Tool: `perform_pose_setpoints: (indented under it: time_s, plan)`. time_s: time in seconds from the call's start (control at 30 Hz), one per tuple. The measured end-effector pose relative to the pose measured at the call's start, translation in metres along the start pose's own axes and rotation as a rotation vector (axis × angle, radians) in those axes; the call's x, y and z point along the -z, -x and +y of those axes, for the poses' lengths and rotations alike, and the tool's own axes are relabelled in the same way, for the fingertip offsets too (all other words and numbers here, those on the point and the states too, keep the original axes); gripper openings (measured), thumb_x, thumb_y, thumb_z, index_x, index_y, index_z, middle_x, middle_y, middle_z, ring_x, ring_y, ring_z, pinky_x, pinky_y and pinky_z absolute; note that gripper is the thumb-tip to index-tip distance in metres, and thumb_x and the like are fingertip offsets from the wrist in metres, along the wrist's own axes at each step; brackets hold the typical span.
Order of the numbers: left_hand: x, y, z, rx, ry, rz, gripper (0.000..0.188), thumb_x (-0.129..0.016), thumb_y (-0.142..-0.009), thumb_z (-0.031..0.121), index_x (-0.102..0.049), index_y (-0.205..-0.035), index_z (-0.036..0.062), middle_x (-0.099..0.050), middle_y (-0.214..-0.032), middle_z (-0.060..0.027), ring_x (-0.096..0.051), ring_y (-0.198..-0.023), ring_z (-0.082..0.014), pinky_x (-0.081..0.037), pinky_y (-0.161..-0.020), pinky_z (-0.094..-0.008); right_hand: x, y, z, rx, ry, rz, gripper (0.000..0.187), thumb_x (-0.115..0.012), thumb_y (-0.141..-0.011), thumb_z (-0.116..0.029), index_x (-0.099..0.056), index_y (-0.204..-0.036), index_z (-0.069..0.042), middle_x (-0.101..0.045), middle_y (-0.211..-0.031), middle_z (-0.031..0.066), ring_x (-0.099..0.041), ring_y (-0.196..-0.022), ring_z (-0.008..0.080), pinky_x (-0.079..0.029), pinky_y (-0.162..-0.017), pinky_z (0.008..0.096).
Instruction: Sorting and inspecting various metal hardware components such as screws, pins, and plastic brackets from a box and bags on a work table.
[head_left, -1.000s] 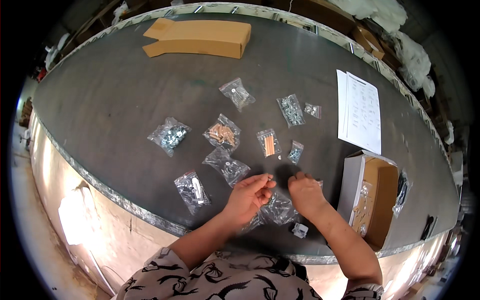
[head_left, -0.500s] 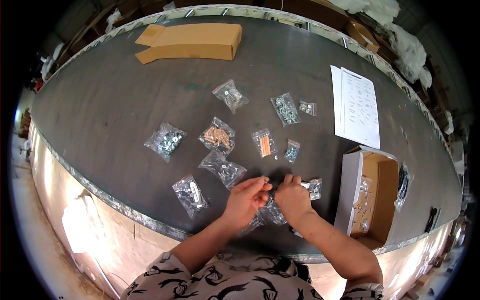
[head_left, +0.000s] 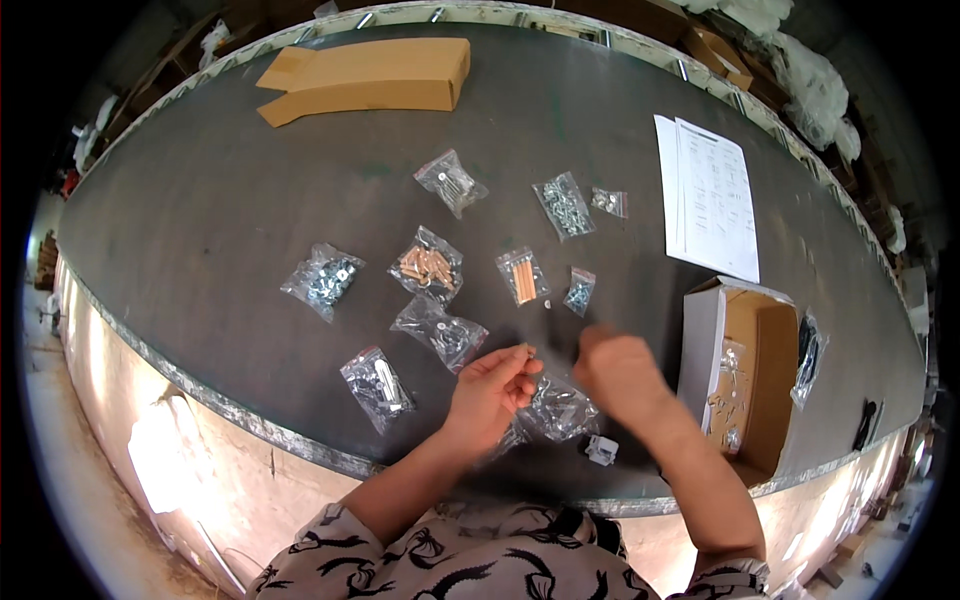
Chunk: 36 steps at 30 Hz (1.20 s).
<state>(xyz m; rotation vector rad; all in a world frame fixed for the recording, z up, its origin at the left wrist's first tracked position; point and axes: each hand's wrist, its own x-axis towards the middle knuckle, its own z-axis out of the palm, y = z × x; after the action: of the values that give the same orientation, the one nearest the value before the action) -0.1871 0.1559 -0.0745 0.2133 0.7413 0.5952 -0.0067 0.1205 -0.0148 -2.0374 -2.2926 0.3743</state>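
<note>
My left hand point(head_left: 487, 398) is closed in a pinch, thumb against forefinger; what it holds, if anything, is too small to make out. My right hand point(head_left: 625, 378), smeared by motion, is apart from it on the right, and its fingers cannot be read. Beneath and between them lies a clear bag of metal fittings point(head_left: 560, 408). A small light-coloured fitting point(head_left: 601, 450) rests near the table edge. Just beyond my left hand is a bag of grey hardware point(head_left: 440, 333). Farther off lie a bag of wooden dowels point(head_left: 427, 268) and one of longer wooden sticks point(head_left: 523, 278).
Bags of screws point(head_left: 564, 207), bolts point(head_left: 326, 281) and white-and-grey parts point(head_left: 378, 388) are spread over the dark table point(head_left: 200, 200). An open carton point(head_left: 700, 370) holding small parts stands at the right, below printed sheets point(head_left: 710, 200). A flat brown box point(head_left: 370, 80) lies at the far left.
My right hand has moved right and away from my left hand, uncovering the bag and the light-coloured fitting. My left hand keeps its pinch in nearly the same place.
</note>
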Motion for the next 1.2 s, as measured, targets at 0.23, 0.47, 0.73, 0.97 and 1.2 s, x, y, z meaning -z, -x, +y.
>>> perform_pose_setpoints:
  time_s: [0.23, 0.47, 0.73, 0.97, 1.2]
  plan:
    - [-0.011, 0.003, -0.01, 0.075, -0.02, -0.046, 0.015, -0.058, -0.089, 0.012, -0.063, -0.098, 0.0021, -0.066, -0.087, -0.0084, -0.058, -0.065, -0.0099, -0.043, -0.056, -0.0204, 0.033, 0.052, 0.035, -0.674, -1.406, 0.107, 0.004, -0.056, -0.084, -0.002, -0.056, -0.083, 0.002, -0.061, -0.072, 0.0061, -0.06, -0.059, 0.0101, -0.05, -0.054, 0.0231]
    - [-0.023, 0.017, -0.037, 0.298, -0.109, -0.131, 0.019, -0.058, -0.089, 0.014, -0.062, -0.104, 0.003, -0.066, -0.091, -0.0085, -0.063, -0.07, -0.0119, -0.047, -0.058, -0.0216, -0.001, 0.086, -0.011, -0.622, -1.493, 0.244, 0.008, -0.06, -0.079, 0.006, -0.059, -0.087, 0.004, -0.062, -0.08, 0.0056, -0.059, -0.067, 0.0093, -0.049, -0.06, 0.022]
    - [-0.039, 0.031, -0.044, 0.353, -0.151, -0.026, 0.017, -0.059, -0.09, 0.02, -0.061, -0.093, 0.0032, -0.055, -0.073, 0.0008, -0.047, -0.062, -0.0065, -0.033, -0.054, -0.0203, -0.019, 0.101, -0.045, -0.418, -0.991, 0.443, 0.013, -0.06, -0.079, 0.003, -0.062, -0.092, -0.001, -0.062, -0.086, 0.0124, -0.062, -0.072, 0.0243, -0.052, -0.062, 0.0294]
    - [-0.03, 0.036, -0.049, 0.437, -0.162, -0.095, 0.014, -0.06, -0.088, 0.014, -0.063, -0.097, 0.004, -0.06, -0.084, -0.0003, -0.051, -0.068, -0.0073, -0.038, -0.058, -0.0216, -0.029, 0.11, -0.052, -0.471, -0.858, 0.6, 0.012, -0.061, -0.079, 0.003, -0.061, -0.09, -0.002, -0.062, -0.085, 0.011, -0.062, -0.074, 0.022, -0.052, -0.063, 0.0298]
    - [-0.034, 0.034, -0.052, 0.413, -0.227, -0.072, 0.013, -0.062, -0.087, 0.015, -0.064, -0.095, 0.0048, -0.062, -0.082, -0.0019, -0.053, -0.065, -0.0082, -0.038, -0.055, -0.0224, -0.032, 0.118, -0.052, -0.531, -0.735, 0.688, 0.016, -0.063, -0.076, 0.006, -0.057, -0.088, -0.002, -0.062, -0.083, 0.0108, -0.06, -0.073, 0.0272, -0.049, -0.062, 0.0329]
